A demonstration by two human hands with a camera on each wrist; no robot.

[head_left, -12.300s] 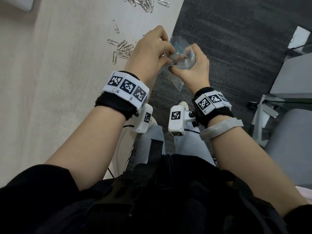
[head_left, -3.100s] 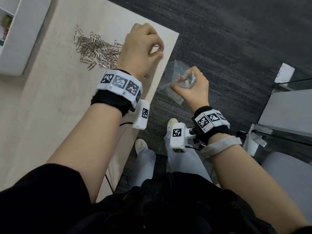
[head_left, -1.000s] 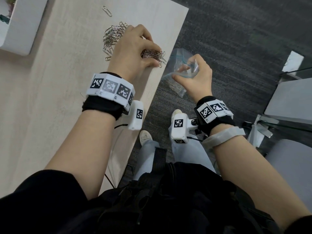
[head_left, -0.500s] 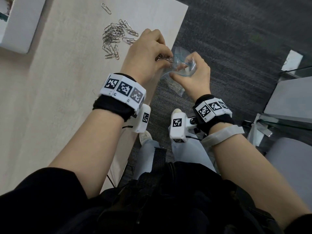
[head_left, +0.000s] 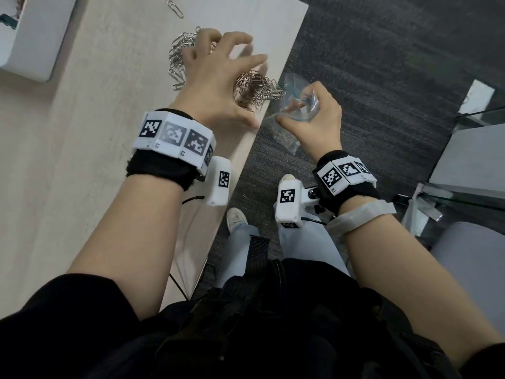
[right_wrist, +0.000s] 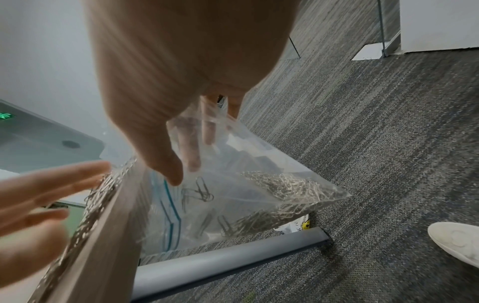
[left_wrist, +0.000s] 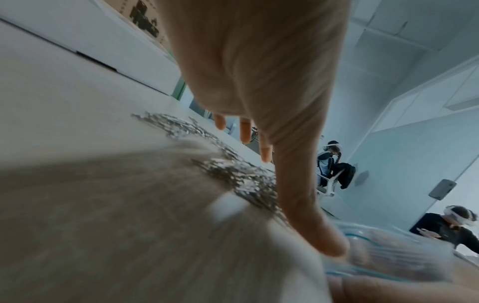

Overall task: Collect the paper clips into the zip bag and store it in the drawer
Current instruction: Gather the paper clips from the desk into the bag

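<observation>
- Paper clips (head_left: 258, 87) are being gathered at the right edge of the counter (head_left: 82, 160), in a heap that lies right at the lip, just beside the mouth of the zip bag (right_wrist: 233, 194)
- Collecting is judged to be the step in hand; sealing the bag and storing it in the drawer are not yet done, and no drawer can be made out in these views
- The left hand (head_left: 216, 75) is spread over the heap with fingers straight and parted, and nothing is gripped by it; whether the clips are touched cannot be told through the blur
- The right hand (head_left: 314, 116) is closed on the bag's top edge, which is pinched between thumb and fingers, so that the bag is held off the counter's right side over the carpet
- The bag is clear plastic with a blue-green zip strip; a good mass of silvery clips is seen settled in its low corner, with a few loose ones nearer the mouth
- A second cluster of clips (head_left: 177, 58) lies farther along the counter, partly hidden behind the left hand, and a single clip (head_left: 176, 8) lies at the far edge
- The next move is judged to call for the near heap to be swept or lifted over the lip into the bag, with the mouth kept wide and tight against the edge, since clips could be spilled onto the floor
</observation>
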